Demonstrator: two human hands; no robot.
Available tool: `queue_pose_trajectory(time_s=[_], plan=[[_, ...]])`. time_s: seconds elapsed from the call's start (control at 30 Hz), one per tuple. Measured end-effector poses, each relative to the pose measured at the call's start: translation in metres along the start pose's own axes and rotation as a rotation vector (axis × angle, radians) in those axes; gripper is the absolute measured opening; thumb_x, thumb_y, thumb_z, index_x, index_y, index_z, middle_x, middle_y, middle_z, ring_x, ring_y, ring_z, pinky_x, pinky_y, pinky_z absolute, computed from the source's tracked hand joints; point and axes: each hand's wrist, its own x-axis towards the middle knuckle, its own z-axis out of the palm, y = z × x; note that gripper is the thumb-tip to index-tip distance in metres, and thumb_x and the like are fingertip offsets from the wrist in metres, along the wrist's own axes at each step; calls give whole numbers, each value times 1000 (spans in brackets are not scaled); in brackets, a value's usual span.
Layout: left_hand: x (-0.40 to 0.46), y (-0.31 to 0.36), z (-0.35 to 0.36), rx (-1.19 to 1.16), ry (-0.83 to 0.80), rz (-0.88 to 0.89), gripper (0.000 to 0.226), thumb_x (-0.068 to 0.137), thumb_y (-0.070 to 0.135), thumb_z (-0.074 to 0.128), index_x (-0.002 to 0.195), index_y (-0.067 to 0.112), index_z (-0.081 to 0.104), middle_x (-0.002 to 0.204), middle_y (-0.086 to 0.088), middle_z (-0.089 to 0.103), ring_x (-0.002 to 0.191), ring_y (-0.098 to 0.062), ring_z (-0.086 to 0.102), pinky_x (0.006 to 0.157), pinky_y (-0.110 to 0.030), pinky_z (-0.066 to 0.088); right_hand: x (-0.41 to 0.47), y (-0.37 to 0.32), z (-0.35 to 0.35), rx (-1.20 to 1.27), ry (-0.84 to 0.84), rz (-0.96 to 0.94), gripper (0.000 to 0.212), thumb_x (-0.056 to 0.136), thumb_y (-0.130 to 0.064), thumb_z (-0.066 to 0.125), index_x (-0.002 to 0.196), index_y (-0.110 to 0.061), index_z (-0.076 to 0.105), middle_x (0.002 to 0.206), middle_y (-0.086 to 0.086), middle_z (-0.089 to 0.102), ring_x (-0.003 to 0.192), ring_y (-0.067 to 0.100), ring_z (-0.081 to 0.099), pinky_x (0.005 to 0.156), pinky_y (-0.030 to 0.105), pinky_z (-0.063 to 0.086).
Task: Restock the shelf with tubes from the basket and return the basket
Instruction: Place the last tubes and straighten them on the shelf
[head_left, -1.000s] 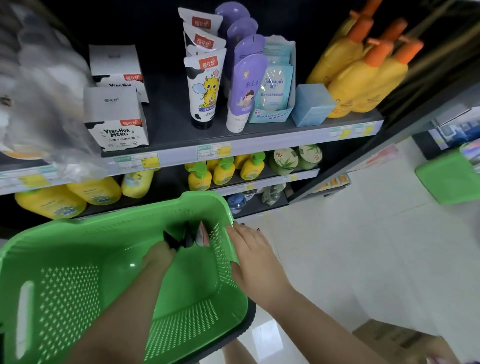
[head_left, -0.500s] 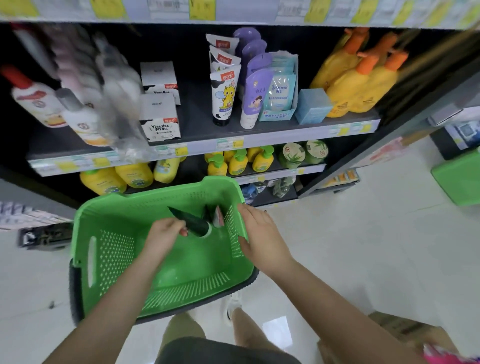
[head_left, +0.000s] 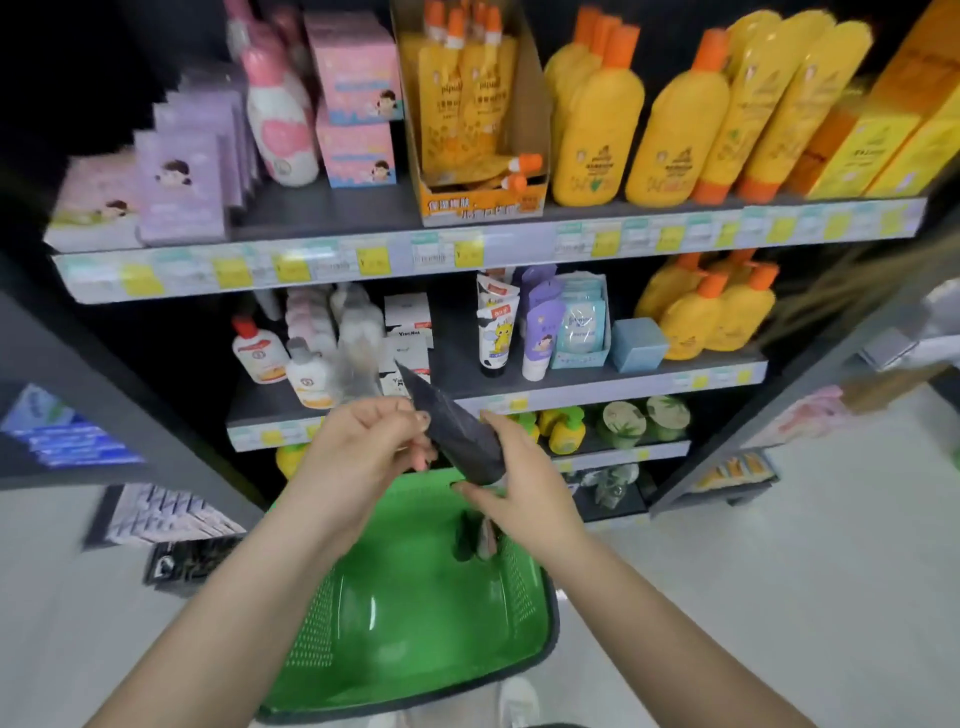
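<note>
A dark grey tube (head_left: 452, 434) is held up above the green basket (head_left: 415, 623), its flat end pointing up and left. My left hand (head_left: 363, 447) pinches the tube's left side. My right hand (head_left: 524, 483) grips its lower cap end from the right. The basket sits low in front of me, and at least two more tubes (head_left: 475, 535) stand against its far right wall. On the middle shelf (head_left: 597, 382) stand white cartoon tubes (head_left: 496, 332) and purple tubes (head_left: 540, 332).
The top shelf (head_left: 467, 249) carries yellow bottles with orange caps, pink boxes and purple packs. White bottles (head_left: 260, 353) and small boxes stand at the middle shelf's left. Lower shelves hold small yellow bottles and round jars. White floor (head_left: 779, 571) lies to the right.
My left hand has lifted a dark tube out of the basket. My right hand has left the basket's rim and taken the tube's lower end. The view has tilted upward.
</note>
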Motion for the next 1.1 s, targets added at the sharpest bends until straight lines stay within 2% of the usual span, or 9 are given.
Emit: queue_pose_trajectory(time_s=[0.2, 0.3, 0.4, 0.47, 0.57, 0.7, 0.83, 0.93, 1.1], plan=[[0, 65, 28, 100, -139, 267, 15, 64, 35, 62, 57, 22, 65, 57, 4, 60, 65, -10, 58, 75, -21, 52, 16, -39, -55, 310, 178, 5, 51, 72, -23, 78, 104, -34, 40, 102, -12, 60, 92, 3, 59, 76, 19, 47], [9, 89, 44, 176, -106, 416, 6, 68, 22, 63, 73, 19, 61, 67, 7, 64, 70, -4, 61, 72, -15, 52, 25, -57, -93, 475, 229, -69, 45, 74, -18, 76, 98, -36, 41, 96, -15, 60, 90, -4, 59, 76, 18, 48], [23, 117, 61, 267, -138, 536, 30, 65, 21, 64, 95, 27, 61, 90, 5, 66, 80, 2, 62, 68, -9, 48, 37, -80, -141, 587, 271, -204, 40, 70, -36, 72, 103, -44, 51, 102, -13, 65, 98, 5, 62, 85, 32, 51], [32, 142, 74, 363, -205, 615, 37, 65, 28, 66, 99, 43, 61, 101, 15, 65, 89, 4, 63, 72, -8, 48, 48, -98, -177, 607, 314, -291, 37, 66, -42, 71, 99, -50, 55, 102, -17, 66, 98, 5, 62, 85, 31, 51], [45, 180, 93, 466, -258, 763, 42, 69, 32, 65, 105, 49, 55, 101, 30, 62, 92, 5, 62, 77, -8, 48, 68, -125, -228, 586, 347, -404, 36, 72, -29, 69, 104, -38, 56, 101, -18, 68, 99, 4, 62, 85, 26, 51], [62, 236, 114, 664, -128, 922, 52, 79, 30, 66, 109, 59, 34, 97, 30, 56, 97, 3, 59, 91, -25, 49, 95, -162, -290, 535, 366, -501, 25, 80, -20, 70, 101, -31, 60, 97, -13, 70, 94, 2, 63, 79, 17, 50], [80, 285, 136, 821, 10, 1061, 76, 82, 26, 66, 140, 38, 19, 101, 29, 46, 97, 3, 55, 88, -18, 44, 127, -195, -338, 483, 357, -566, 21, 85, -17, 63, 102, -29, 60, 99, -12, 68, 93, 0, 62, 76, 10, 49], [102, 309, 152, 820, 88, 1088, 80, 81, 22, 68, 143, 27, 17, 97, 26, 46, 90, 5, 53, 83, -15, 44, 159, -206, -364, 467, 374, -582, 28, 84, -18, 66, 111, -22, 58, 107, -4, 67, 103, 11, 62, 87, 24, 50], [139, 330, 163, 854, 213, 1060, 83, 82, 22, 67, 146, 23, 14, 117, 6, 53, 92, -9, 54, 80, -22, 41, 204, -207, -386, 514, 347, -513, 57, 70, -35, 72, 119, -14, 51, 113, 5, 66, 105, 23, 63, 93, 51, 48]])
